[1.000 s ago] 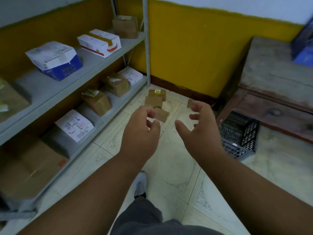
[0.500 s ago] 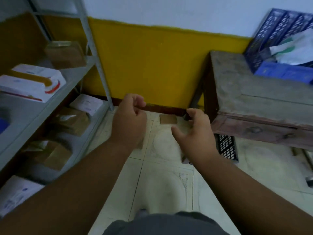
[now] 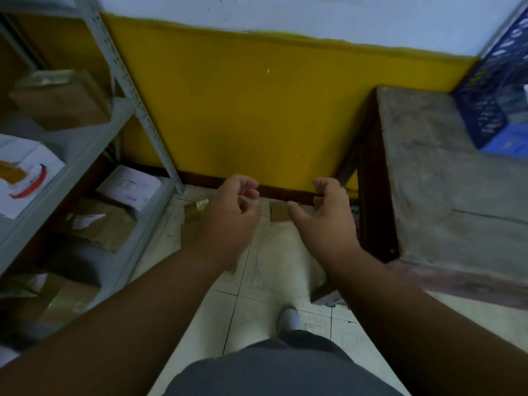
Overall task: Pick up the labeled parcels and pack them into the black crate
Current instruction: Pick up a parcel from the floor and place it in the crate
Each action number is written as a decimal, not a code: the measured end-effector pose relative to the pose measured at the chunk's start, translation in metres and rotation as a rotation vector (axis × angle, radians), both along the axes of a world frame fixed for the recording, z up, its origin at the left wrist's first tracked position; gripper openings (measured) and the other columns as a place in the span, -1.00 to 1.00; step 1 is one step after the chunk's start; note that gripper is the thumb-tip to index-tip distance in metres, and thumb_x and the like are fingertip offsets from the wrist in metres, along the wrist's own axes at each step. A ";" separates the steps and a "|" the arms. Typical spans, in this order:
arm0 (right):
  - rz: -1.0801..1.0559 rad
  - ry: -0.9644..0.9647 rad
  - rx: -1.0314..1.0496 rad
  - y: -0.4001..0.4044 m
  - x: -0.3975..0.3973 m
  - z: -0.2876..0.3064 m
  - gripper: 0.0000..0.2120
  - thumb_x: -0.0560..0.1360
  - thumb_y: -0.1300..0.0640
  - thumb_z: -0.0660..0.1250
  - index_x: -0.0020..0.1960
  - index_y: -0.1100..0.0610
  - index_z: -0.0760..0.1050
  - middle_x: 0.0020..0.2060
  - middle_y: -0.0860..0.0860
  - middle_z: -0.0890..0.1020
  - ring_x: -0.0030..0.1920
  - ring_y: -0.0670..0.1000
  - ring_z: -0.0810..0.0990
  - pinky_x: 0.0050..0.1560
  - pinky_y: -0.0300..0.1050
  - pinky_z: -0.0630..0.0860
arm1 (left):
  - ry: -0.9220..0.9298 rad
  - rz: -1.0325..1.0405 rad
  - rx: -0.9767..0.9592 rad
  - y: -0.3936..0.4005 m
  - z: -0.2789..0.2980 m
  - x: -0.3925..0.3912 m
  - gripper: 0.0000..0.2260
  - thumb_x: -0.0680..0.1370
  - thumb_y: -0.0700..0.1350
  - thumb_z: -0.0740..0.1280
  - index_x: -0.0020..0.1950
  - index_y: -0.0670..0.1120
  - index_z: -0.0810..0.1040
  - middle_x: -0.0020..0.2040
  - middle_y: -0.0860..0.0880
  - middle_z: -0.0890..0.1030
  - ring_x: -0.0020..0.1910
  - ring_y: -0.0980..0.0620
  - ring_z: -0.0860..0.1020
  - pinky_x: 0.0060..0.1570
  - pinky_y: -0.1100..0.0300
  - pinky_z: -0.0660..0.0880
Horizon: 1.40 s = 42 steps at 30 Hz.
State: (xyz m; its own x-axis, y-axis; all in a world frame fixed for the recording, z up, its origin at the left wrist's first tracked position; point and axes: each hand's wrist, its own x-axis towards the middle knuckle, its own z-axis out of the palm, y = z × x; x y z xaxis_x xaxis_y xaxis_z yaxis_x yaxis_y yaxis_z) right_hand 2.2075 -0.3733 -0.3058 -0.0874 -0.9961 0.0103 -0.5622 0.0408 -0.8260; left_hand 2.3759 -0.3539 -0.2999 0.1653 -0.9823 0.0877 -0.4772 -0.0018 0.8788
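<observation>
Both of my hands reach forward over the tiled floor, empty, with curled, spread fingers. My left hand (image 3: 231,212) hovers above small brown parcels on the floor; one with tape (image 3: 195,208) shows just left of it. My right hand (image 3: 328,212) is beside another small brown parcel (image 3: 278,211) lying near the wall base. The black crate is hidden; only a dark corner (image 3: 324,292) shows behind my right forearm. More parcels sit on the shelves: a white labeled one (image 3: 130,185) and a brown one (image 3: 97,222).
A grey metal shelf rack (image 3: 85,155) fills the left side. A worn wooden table (image 3: 445,178) stands at the right with a blue crate (image 3: 497,90) on it. A yellow wall (image 3: 257,115) closes the front. My shoe (image 3: 290,318) is on the tiles.
The view has moved forward and closer to the wall. Both hands stay empty and now hover nearer the small floor parcels. The black crate has slipped out of sight behind my right arm.
</observation>
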 end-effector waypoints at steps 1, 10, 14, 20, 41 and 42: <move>0.003 -0.015 -0.004 -0.019 0.004 0.000 -0.41 0.47 -0.05 0.48 0.41 -0.01 0.33 0.26 -0.06 0.42 0.17 -0.10 0.47 0.08 -0.13 0.54 | -0.005 0.007 0.009 -0.015 0.001 0.002 -0.77 0.57 -0.17 0.31 0.03 0.19 0.42 -0.04 0.12 0.56 -0.16 0.16 0.51 -0.29 0.42 0.46; -0.025 -0.043 0.013 -0.156 0.030 -0.029 -0.46 0.46 -0.07 0.47 0.36 -0.03 0.37 0.13 -0.13 0.46 0.03 -0.18 0.48 -0.15 -0.27 0.45 | -0.055 0.023 0.068 -0.137 -0.026 0.019 -0.80 0.58 -0.14 0.32 0.13 0.12 0.44 -0.01 0.14 0.55 -0.13 0.21 0.51 -0.29 0.40 0.45; -0.074 -0.040 0.037 -0.203 0.055 -0.050 -0.49 0.46 -0.04 0.47 0.34 -0.01 0.39 0.14 -0.12 0.45 0.03 -0.18 0.48 -0.10 -0.26 0.44 | -0.027 -0.055 0.089 -0.194 -0.050 0.035 -0.80 0.58 -0.16 0.31 0.14 0.10 0.44 0.00 0.12 0.55 -0.16 0.23 0.50 -0.32 0.46 0.41; -0.176 -0.099 0.098 -0.284 0.073 -0.120 -0.57 0.48 0.02 0.47 0.27 -0.12 0.38 0.10 -0.04 0.55 0.10 -0.05 0.56 0.01 0.00 0.61 | 0.004 -0.122 0.095 -0.301 -0.134 0.049 -0.79 0.58 -0.14 0.32 0.10 0.16 0.43 -0.04 0.16 0.55 -0.20 0.21 0.50 -0.35 0.34 0.41; -0.343 -0.034 0.551 -0.406 0.004 -0.696 -0.53 0.48 -0.01 0.46 0.33 -0.03 0.40 0.27 -0.01 0.50 0.17 0.01 0.55 -0.01 -0.27 0.44 | -0.033 -0.085 0.575 -0.423 -0.696 -0.020 -0.69 0.55 -0.17 0.31 0.28 -0.03 0.40 0.03 0.14 0.52 0.04 0.14 0.54 0.00 0.23 0.50; -0.340 -0.028 0.560 -0.411 0.001 -0.715 -0.52 0.48 -0.01 0.46 0.34 -0.02 0.40 0.28 0.01 0.50 0.18 0.03 0.56 0.06 -0.18 0.47 | -0.050 -0.096 0.594 -0.427 -0.714 -0.023 -0.68 0.55 -0.16 0.33 0.29 -0.03 0.40 0.06 0.13 0.51 0.07 0.14 0.53 0.01 0.30 0.46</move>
State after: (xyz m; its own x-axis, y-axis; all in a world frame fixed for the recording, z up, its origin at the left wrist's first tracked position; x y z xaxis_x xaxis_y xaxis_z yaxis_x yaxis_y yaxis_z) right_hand 2.2084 -0.7840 -1.0204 -0.3914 -0.7668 -0.5088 -0.4205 0.6408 -0.6423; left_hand 2.3533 -0.7812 -1.0142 0.0832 -0.8759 -0.4753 -0.5406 -0.4403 0.7168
